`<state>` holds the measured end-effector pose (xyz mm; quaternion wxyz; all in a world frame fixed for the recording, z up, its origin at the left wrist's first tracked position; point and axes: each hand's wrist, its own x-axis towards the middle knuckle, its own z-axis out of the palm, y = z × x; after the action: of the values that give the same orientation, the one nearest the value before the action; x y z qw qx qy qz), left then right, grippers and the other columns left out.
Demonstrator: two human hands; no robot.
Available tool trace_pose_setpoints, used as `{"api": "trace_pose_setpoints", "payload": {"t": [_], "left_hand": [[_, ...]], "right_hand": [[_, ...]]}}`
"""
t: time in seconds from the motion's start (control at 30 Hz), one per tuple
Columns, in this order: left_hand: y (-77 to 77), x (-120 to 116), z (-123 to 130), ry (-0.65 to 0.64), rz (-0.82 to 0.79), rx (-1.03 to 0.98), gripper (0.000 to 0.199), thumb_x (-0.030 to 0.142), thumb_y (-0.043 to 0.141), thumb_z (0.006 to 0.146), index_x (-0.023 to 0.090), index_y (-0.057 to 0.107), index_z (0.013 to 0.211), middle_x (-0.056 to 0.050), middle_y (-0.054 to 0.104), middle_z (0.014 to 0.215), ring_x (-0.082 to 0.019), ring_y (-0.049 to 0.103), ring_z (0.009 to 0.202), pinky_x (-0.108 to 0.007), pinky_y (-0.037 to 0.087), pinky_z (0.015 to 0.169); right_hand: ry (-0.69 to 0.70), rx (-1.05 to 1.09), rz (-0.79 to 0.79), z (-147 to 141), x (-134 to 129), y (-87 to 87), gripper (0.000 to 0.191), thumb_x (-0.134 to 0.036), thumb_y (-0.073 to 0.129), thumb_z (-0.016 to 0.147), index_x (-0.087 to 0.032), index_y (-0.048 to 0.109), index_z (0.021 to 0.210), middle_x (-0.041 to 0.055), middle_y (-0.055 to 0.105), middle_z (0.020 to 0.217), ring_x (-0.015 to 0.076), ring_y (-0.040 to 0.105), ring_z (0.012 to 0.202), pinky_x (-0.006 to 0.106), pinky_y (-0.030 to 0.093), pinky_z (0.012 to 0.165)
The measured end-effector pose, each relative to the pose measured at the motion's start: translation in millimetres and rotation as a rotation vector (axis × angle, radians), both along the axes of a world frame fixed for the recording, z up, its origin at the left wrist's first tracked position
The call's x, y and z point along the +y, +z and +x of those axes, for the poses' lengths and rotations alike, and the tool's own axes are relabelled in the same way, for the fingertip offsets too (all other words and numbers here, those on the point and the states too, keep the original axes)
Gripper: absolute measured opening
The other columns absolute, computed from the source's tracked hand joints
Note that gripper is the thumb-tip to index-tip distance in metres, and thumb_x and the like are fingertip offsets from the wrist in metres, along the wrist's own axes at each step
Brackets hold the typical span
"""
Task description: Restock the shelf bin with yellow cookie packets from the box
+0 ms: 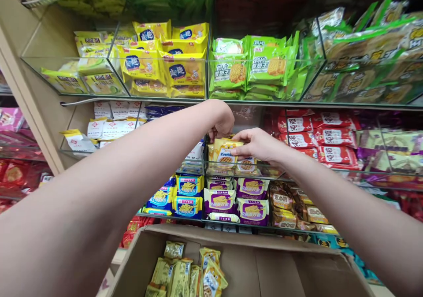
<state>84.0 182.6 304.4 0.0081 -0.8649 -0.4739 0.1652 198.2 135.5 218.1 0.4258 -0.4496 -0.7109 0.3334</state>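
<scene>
My right hand (259, 145) reaches into a middle-shelf compartment. Its thumb lies against the front of a yellow cookie packet (225, 152) and its fingers are over the top edge, so it is closed on it. Another cookie packet (247, 164) stands just beside, partly under that hand. My left hand (224, 120) is bent down at the wrist behind the same packets. Its fingers look curled, but their tips and anything in them are hidden. Below, an open cardboard box (238, 240) contains several more cookie packets (211, 281), some lying face up.
Clear panels divide the shelves, with a glass lip (280, 172) before the compartment. Above are yellow packets (183, 70) and green biscuit packets (268, 65). Red packets (337, 154) lie to the right, white ones (115, 128) to the left, and purple ones (253, 211) below.
</scene>
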Motion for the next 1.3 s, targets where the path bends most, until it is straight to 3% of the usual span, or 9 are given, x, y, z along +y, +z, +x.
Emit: {"api": "trace_pose_setpoints", "payload": {"t": [0.2, 0.27, 0.4, 0.5, 0.6, 0.73, 1.0, 1.17, 1.3], "left_hand": [[0.9, -44, -12, -0.209, 0.359, -0.031, 0.035, 0.018, 0.049, 0.074, 0.021, 0.060, 0.107, -0.005, 0.065, 0.098, -0.022, 0.057, 0.087, -0.032, 0.040, 0.076], [-11.5, -55, -18, -0.241, 0.442, -0.006, 0.033, 0.019, 0.046, 0.076, 0.019, 0.058, 0.107, -0.008, 0.064, 0.098, -0.023, 0.057, 0.088, -0.033, 0.039, 0.077], [-43.6, -59, -28, -0.247, 0.497, 0.068, 0.037, 0.012, 0.046, 0.076, 0.016, 0.053, 0.112, -0.010, 0.065, 0.096, -0.022, 0.059, 0.088, -0.033, 0.037, 0.084], [-56.3, -56, -34, -0.241, 0.518, 0.073, 0.048, 0.008, 0.042, 0.076, 0.014, 0.042, 0.123, -0.013, 0.062, 0.105, -0.023, 0.058, 0.092, -0.031, 0.039, 0.081], [-57.0, -54, -34, -0.244, 0.512, 0.051, 0.050, 0.010, 0.040, 0.077, 0.010, 0.035, 0.128, -0.016, 0.058, 0.112, -0.026, 0.057, 0.095, -0.032, 0.042, 0.078], [-56.7, -53, -27, -0.224, 0.489, 0.005, 0.059, 0.017, 0.041, 0.080, 0.005, 0.021, 0.134, -0.020, 0.043, 0.128, -0.026, 0.050, 0.108, -0.030, 0.040, 0.084], [-57.5, -57, -20, -0.182, 0.349, -0.003, 0.056, 0.019, 0.048, 0.077, 0.003, 0.031, 0.128, -0.022, 0.041, 0.130, -0.027, 0.044, 0.115, -0.031, 0.039, 0.088], [-59.7, -56, -19, -0.177, 0.360, -0.052, 0.051, 0.030, 0.034, 0.085, 0.004, 0.030, 0.128, -0.021, 0.044, 0.127, -0.026, 0.046, 0.114, -0.031, 0.038, 0.088], [-72.7, -54, -25, -0.188, 0.437, -0.107, 0.054, 0.034, 0.025, 0.088, 0.003, 0.025, 0.131, -0.020, 0.033, 0.136, -0.027, 0.034, 0.123, -0.035, 0.032, 0.095]], "right_hand": [[-0.302, -0.148, 0.086, -17, 5, -2.0, 0.041, -0.032, 0.078, 0.047, -0.019, 0.049, 0.074, 0.0010, 0.061, 0.068, 0.0150, 0.059, 0.045, 0.027, 0.048, 0.044], [-0.370, -0.182, 0.102, -22, 1, -0.7, 0.043, -0.032, 0.077, 0.049, -0.019, 0.046, 0.075, 0.0024, 0.061, 0.072, 0.0148, 0.059, 0.043, 0.026, 0.046, 0.042], [-0.340, -0.222, 0.079, -18, -10, 5.7, 0.033, -0.028, 0.073, 0.056, -0.019, 0.048, 0.075, 0.0023, 0.062, 0.068, 0.0156, 0.060, 0.047, 0.026, 0.046, 0.045], [-0.436, -0.394, 0.155, -1, -18, 11.2, 0.021, -0.025, 0.067, 0.063, -0.018, 0.052, 0.077, 0.0048, 0.064, 0.074, 0.0184, 0.063, 0.061, 0.029, 0.048, 0.057], [-0.613, -0.682, 0.156, 15, -23, 13.1, 0.038, -0.029, 0.071, 0.059, -0.016, 0.053, 0.090, 0.0119, 0.063, 0.091, 0.0257, 0.060, 0.085, 0.033, 0.047, 0.068], [-0.537, -0.778, -0.017, 18, -20, 7.8, 0.058, -0.033, 0.073, 0.056, -0.012, 0.048, 0.105, 0.0163, 0.060, 0.103, 0.0273, 0.057, 0.094, 0.034, 0.046, 0.073], [-0.474, -0.736, 0.014, 15, -12, 2.3, 0.055, -0.029, 0.073, 0.056, -0.015, 0.050, 0.103, 0.0121, 0.062, 0.099, 0.0223, 0.060, 0.086, 0.030, 0.047, 0.068], [-0.435, -0.686, 0.028, 19, -8, -1.5, 0.056, -0.030, 0.072, 0.057, -0.016, 0.050, 0.107, 0.0102, 0.062, 0.100, 0.0225, 0.059, 0.091, 0.030, 0.046, 0.074], [-0.452, -0.613, 0.071, 25, -6, -9.6, 0.073, -0.032, 0.073, 0.055, -0.012, 0.042, 0.118, 0.0136, 0.057, 0.112, 0.0242, 0.055, 0.100, 0.032, 0.045, 0.081]]}}
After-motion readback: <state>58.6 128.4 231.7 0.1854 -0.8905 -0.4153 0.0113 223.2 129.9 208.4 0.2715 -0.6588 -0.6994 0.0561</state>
